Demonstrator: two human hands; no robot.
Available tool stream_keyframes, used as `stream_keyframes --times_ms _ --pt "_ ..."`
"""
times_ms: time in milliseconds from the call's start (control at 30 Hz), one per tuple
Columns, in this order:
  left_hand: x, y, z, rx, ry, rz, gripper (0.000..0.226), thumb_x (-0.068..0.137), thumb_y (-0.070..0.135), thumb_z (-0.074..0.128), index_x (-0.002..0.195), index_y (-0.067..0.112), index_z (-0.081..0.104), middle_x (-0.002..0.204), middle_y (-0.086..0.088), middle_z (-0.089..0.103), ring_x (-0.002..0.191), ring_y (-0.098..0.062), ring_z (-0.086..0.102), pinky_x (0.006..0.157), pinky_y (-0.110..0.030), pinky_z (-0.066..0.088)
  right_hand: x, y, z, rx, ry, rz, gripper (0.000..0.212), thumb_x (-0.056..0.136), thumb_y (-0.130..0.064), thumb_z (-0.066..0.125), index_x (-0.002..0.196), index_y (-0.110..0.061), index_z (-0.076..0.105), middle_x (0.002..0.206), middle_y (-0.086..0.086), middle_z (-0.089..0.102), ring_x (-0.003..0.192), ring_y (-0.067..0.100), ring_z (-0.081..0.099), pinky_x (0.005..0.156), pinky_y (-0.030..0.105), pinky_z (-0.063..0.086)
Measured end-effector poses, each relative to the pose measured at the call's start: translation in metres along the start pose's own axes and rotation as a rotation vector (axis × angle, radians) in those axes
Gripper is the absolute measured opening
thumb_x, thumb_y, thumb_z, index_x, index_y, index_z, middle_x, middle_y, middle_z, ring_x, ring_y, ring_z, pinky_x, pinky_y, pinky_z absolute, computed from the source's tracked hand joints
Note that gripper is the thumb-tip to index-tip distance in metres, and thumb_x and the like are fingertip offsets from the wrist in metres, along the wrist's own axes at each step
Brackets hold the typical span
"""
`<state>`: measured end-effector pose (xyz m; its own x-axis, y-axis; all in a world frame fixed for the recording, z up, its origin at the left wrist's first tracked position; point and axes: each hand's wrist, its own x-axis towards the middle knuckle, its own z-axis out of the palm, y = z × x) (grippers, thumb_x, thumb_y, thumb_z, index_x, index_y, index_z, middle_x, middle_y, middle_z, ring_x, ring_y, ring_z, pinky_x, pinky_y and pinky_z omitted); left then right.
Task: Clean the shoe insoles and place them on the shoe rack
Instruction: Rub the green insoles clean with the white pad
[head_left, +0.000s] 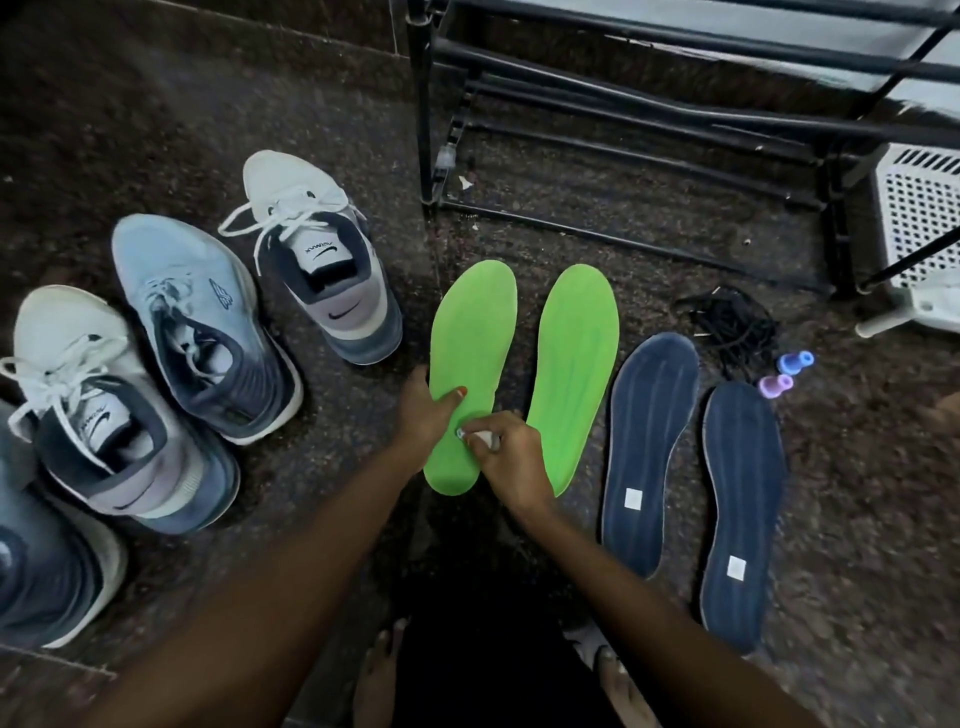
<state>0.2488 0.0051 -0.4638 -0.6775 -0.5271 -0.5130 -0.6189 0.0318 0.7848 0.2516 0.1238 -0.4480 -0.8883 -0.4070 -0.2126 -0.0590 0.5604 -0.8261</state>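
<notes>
Two hands meet at the near end of the left green insole (470, 358). The left hand (423, 415) pinches its left edge: the thumb is pressed flat on top and the other fingers are underneath, hidden. The right hand (511, 460) has its fingers curled round a small whitish object (485, 440); I cannot identify it. The right green insole (576, 364) lies just beside, on the dark floor (597, 218). Right of it lie the left navy insole (652, 436) and the right navy insole (743, 493), each with a white square label I cannot read.

At far right, a white perforated basket (919, 208) is cut off by the frame edge; I cannot see its contents. The black shoe rack (623, 119) stands far, its upper part cut off.

On the left, the far white shoe (311, 249) and the near white shoe (98, 405) show "AIRMAX" and a swoosh on the tongue. A blue shoe (197, 322) stands between them. A fourth shoe (47, 561) is cut off at near left.
</notes>
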Motion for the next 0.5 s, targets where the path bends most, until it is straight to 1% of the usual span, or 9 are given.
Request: stream_keyframes --times_ms 100,233,300,367,433,500 --pt "0.005 -0.008 0.003 0.09 0.039 0.046 0.047 0.083 0.006 0.068 0.126 0.0 0.05 0.121 -0.022 0.058 0.111 -0.035 0.056 0.094 -0.047 0.045 0.0 0.001 0.002 -0.02 -0.006 -0.012 0.013 0.081 0.001 0.064 0.092 -0.001 0.072 0.095 0.014 0.067 0.089 0.023 0.058 0.075 0.012 0.033" --pt "0.004 -0.008 0.006 0.189 0.084 0.067 0.055 0.082 0.008 0.07 0.131 0.0 0.045 0.129 -0.022 0.051 0.119 -0.035 0.049 0.099 -0.044 0.04 -0.002 -0.001 0.001 -0.027 -0.038 -0.002 0.014 0.081 0.001 0.064 0.094 0.0 0.071 0.097 0.015 0.067 0.087 0.022 0.057 0.073 0.013 0.032" --pt "0.001 -0.006 0.006 0.274 0.111 0.064 0.058 0.083 0.009 0.069 0.134 -0.001 0.041 0.134 -0.022 0.045 0.125 -0.035 0.041 0.102 -0.04 0.033 -0.004 -0.002 -0.003 -0.009 -0.038 0.017 0.015 0.082 0.001 0.063 0.094 0.0 0.071 0.097 0.015 0.067 0.085 0.016 0.056 0.072 0.009 0.033" --pt "-0.003 -0.003 0.005 0.402 0.137 0.091 0.059 0.085 0.012 0.068 0.135 0.0 0.039 0.137 -0.021 0.04 0.128 -0.035 0.035 0.102 -0.037 0.026 -0.005 -0.005 -0.01 0.034 -0.009 0.049 0.014 0.082 0.001 0.063 0.093 0.0 0.071 0.097 0.014 0.068 0.08 0.008 0.056 0.068 0.0 0.032" --pt "-0.008 0.002 0.003 0.51 0.181 0.127 0.059 0.085 0.014 0.067 0.135 0.003 0.038 0.137 -0.018 0.038 0.127 -0.034 0.033 0.101 -0.036 0.025 -0.004 -0.007 -0.02 0.081 0.037 0.087 0.012 0.083 -0.001 0.065 0.092 -0.002 0.072 0.095 0.011 0.068 0.068 -0.005 0.051 0.064 -0.003 0.032" --pt "-0.014 0.013 0.004 0.554 0.215 0.205 0.054 0.086 0.012 0.065 0.134 0.006 0.041 0.136 -0.015 0.039 0.124 -0.033 0.035 0.1 -0.037 0.028 0.001 -0.008 -0.033 0.14 0.097 0.129 0.01 0.083 -0.003 0.065 0.09 -0.003 0.072 0.091 0.005 0.067 0.065 -0.009 0.048 0.061 -0.003 0.033"
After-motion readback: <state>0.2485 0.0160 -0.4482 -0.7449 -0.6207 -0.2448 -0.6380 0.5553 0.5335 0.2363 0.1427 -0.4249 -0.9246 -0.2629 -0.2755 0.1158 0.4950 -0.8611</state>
